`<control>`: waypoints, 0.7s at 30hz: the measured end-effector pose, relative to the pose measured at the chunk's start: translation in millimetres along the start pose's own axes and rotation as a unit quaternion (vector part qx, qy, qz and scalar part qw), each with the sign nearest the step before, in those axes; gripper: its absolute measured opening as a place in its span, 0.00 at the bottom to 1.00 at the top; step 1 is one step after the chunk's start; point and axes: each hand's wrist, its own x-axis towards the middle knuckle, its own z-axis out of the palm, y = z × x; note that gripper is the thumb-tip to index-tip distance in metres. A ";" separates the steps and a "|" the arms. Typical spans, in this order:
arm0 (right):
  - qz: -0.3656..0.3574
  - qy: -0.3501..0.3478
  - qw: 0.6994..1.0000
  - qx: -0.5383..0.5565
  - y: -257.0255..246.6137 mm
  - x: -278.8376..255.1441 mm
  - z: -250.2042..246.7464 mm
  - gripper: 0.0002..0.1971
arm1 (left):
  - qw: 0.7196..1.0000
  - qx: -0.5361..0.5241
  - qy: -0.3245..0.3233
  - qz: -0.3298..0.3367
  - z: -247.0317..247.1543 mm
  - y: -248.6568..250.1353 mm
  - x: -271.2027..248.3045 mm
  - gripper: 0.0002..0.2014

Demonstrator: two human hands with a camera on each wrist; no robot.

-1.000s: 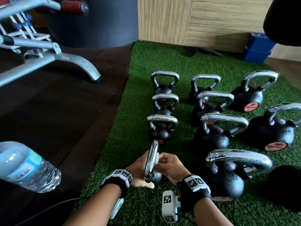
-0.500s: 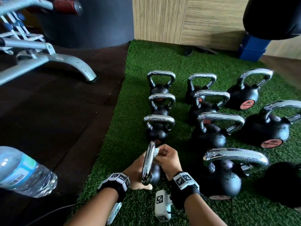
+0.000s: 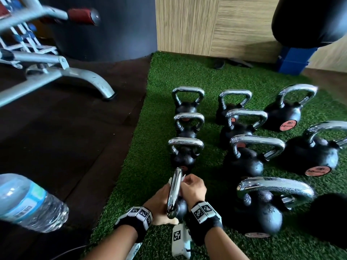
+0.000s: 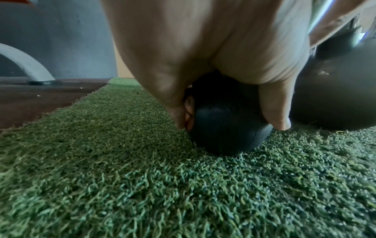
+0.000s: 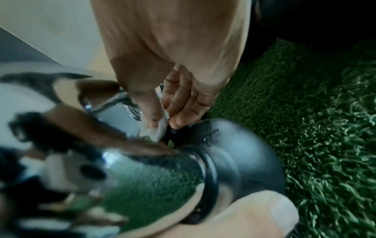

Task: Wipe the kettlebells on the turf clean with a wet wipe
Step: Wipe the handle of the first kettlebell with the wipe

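Note:
A small black kettlebell (image 3: 181, 207) with a chrome handle (image 3: 174, 192) stands on the green turf (image 3: 142, 166) nearest me. My left hand (image 3: 159, 203) grips its black ball (image 4: 223, 128) from the left, fingers curled round it. My right hand (image 3: 191, 188) pinches a white wet wipe (image 5: 156, 130) against the far end of the handle, by the ball's neck. Several more black kettlebells (image 3: 244, 162) with chrome handles stand in rows beyond and to the right.
A clear water bottle (image 3: 28, 201) shows close at the lower left. A grey bench frame (image 3: 62, 74) stands on the dark floor to the left. A black punch bag (image 3: 309, 21) hangs at top right above a blue box (image 3: 293, 61). Wood panelling backs the turf.
My right hand has slid the wipe along the handle toward its far end, and my head has moved closer. The left hand still grips the ball.

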 end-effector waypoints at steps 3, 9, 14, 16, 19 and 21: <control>0.038 -0.025 0.999 -0.002 -0.1 0.1 -0.6 0.04 | 1.000 -0.014 0.001 -0.004 -5.1 5.5 0.7 0.63; -0.032 -0.104 0.994 -0.021 -8.4 5.7 -26.9 0.16 | 0.996 -0.013 -0.062 -0.064 -30.2 20.3 -18.2 0.75; -0.296 -0.180 0.927 -0.142 -33.0 0.7 -53.2 0.30 | 0.987 0.144 0.038 -0.065 -33.7 48.5 -38.9 0.61; -0.304 -0.189 0.912 -0.200 -40.1 -5.0 -56.2 0.27 | 0.977 0.198 0.044 -0.056 -31.3 57.3 -38.9 0.56; -0.291 -0.166 0.913 -0.232 -42.0 -10.7 -56.8 0.24 | 0.964 0.251 0.052 -0.064 -34.0 66.2 -38.4 0.52; -0.284 -0.143 0.917 -0.240 -42.7 -14.2 -59.8 0.23 | 0.958 0.273 0.037 -0.075 -41.0 71.0 -37.3 0.50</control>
